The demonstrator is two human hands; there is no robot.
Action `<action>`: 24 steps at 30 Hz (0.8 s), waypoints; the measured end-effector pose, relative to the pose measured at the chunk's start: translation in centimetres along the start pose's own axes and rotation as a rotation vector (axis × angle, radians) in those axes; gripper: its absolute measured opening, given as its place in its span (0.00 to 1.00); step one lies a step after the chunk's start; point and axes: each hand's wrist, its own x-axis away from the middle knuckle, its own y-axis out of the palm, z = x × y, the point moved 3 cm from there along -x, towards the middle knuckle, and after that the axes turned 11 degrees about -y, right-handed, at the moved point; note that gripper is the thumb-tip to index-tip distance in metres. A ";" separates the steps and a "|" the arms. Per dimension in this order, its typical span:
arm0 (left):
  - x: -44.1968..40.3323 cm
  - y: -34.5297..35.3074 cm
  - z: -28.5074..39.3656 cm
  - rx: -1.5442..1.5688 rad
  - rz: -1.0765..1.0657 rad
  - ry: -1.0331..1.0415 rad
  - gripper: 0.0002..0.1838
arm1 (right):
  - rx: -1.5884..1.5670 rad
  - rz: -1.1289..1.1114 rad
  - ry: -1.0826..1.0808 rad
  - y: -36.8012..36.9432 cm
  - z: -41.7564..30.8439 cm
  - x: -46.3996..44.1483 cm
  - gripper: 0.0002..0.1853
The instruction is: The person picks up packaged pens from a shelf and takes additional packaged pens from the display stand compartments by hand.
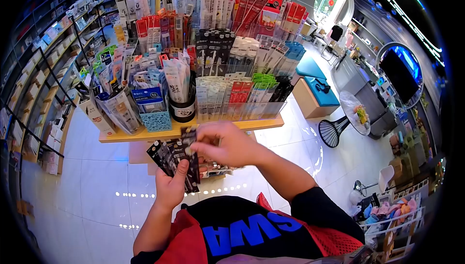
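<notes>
My left hand (172, 184) grips a fanned bunch of slim black packets (167, 155) with white print, its thumb lying across their front. Over the same bunch, my right hand (230, 143) has its fingers curled and pinches one black packet (189, 134) near its upper end. Both hands are just in front of the wooden shelf edge (218, 127). Similar black packets with pale flower prints (215, 46) stand in the middle row of the display. What the packets contain is too small to make out.
A stepped clear display (252, 111) holds many upright packets. Left of it stand a black cup (183, 111) of pens and a patterned blue box (156, 121). Shelving (43, 90) lines the left side. To the right are a blue-topped box seat (317, 92) and a round table (351, 109).
</notes>
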 end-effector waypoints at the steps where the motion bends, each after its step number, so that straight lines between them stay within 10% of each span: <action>1: -0.2 -0.2 -0.3 -0.011 0.023 0.004 0.18 | -0.222 0.079 0.132 -0.5 1.0 0.2 0.05; 7: -0.2 -1.8 -0.6 -0.043 0.038 0.009 0.19 | -0.118 0.705 -0.404 -12.2 -2.9 -3.6 0.06; 24: 0.6 -1.9 -0.7 -0.025 -0.140 -0.081 0.18 | 0.441 0.638 -0.417 -14.7 -1.6 -7.8 0.06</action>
